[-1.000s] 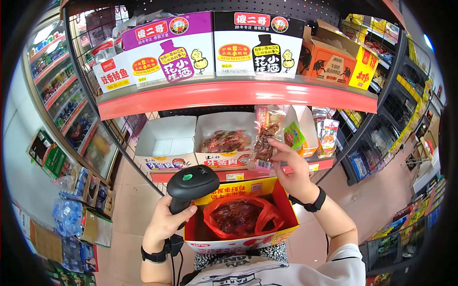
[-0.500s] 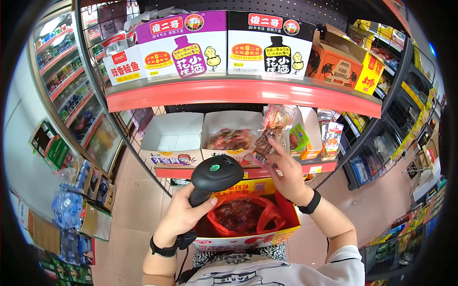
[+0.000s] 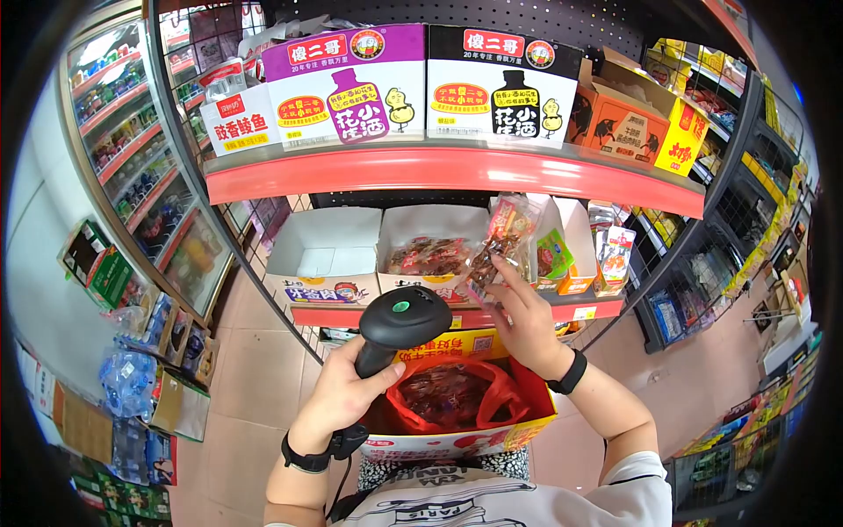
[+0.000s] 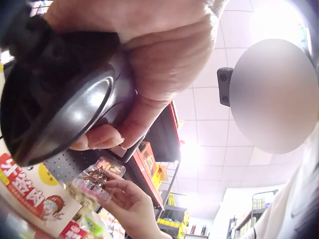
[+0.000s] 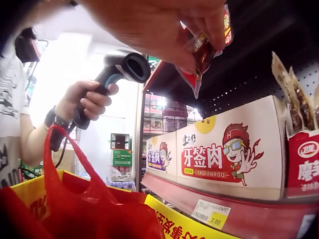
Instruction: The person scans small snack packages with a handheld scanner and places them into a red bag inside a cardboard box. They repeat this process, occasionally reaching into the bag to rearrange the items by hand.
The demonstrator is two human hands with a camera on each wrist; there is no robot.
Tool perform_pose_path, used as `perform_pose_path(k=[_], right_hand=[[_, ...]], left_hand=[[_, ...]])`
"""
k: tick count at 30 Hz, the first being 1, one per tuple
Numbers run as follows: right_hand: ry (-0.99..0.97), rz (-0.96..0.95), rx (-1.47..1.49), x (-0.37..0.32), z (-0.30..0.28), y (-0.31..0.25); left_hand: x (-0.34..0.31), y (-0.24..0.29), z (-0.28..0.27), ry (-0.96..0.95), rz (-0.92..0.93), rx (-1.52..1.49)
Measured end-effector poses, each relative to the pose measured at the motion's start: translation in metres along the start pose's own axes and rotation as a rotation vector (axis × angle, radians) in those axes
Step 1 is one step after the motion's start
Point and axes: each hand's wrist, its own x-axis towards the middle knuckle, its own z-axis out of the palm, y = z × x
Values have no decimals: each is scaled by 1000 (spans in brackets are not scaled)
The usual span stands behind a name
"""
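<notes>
My left hand (image 3: 338, 391) grips a black barcode scanner (image 3: 406, 318) by its handle, the head pointing forward over the near box. In my right hand (image 3: 531, 329) a clear packet of brown meat snacks (image 3: 512, 220) is pinched between thumb and fingers, its top leaning right. That packet overlaps the lower shelf's open boxes in the head view. The right wrist view shows the scanner (image 5: 134, 67) raised close by, facing the packet (image 5: 203, 55). Below both hands, a red plastic bag (image 3: 518, 406) of dark packets sits in a yellow and white carton (image 3: 546, 406).
An open toothpick-meat box (image 3: 325, 288) and one holding packets (image 3: 426, 279) stand on the lower shelf. Its red front edge (image 3: 342, 316) carries price tags. Above, a wide red shelf edge (image 3: 457, 180) juts out below purple and black snack boxes (image 3: 505, 97). A cable hangs from my left wrist.
The packet has tipped from nearly upright to a slant, top to the right. My left hand has brought the scanner up and right, closer to the packet. The head view has shifted slightly left.
</notes>
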Motion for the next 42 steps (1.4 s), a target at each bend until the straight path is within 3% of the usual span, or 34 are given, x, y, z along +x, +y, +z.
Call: perform_pose_path(k=[42], right_hand=[[-19, -113, -92, -8, 3, -3]], left_hand=[[0, 7, 2, -44, -37, 18]])
